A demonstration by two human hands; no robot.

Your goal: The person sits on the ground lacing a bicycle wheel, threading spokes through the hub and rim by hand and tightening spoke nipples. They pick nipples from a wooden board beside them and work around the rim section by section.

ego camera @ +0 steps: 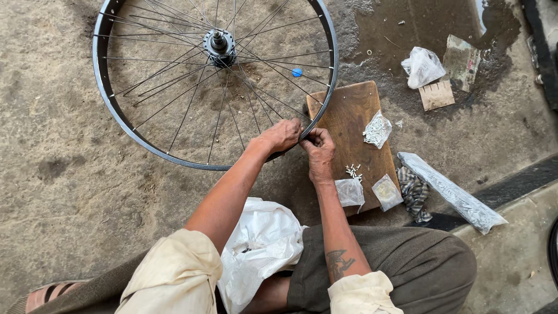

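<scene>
the bicycle wheel (215,81) lies flat on the rough concrete floor (70,174), a dark metal rim with no tyre, thin silver spokes crossing in to a hub (220,46) at its middle; a small blue dot (297,72) shows between the spokes. both hands meet at the rim's near right edge. the left hand (281,135) lies over the rim, fingers curled down around it. the right hand (318,148) touches it from outside the rim, fingertips pinched narrow on something too small to tell. just right of the wheel, partly under its rim, lies a brown wooden board (349,116) carrying a loose heap of small silver nipples (353,171) and three small clear bags (378,129). further right of the wheel a long clear packet (450,192) rests on the floor, and nearer the person a white sack (261,244) sits in the lap.
</scene>
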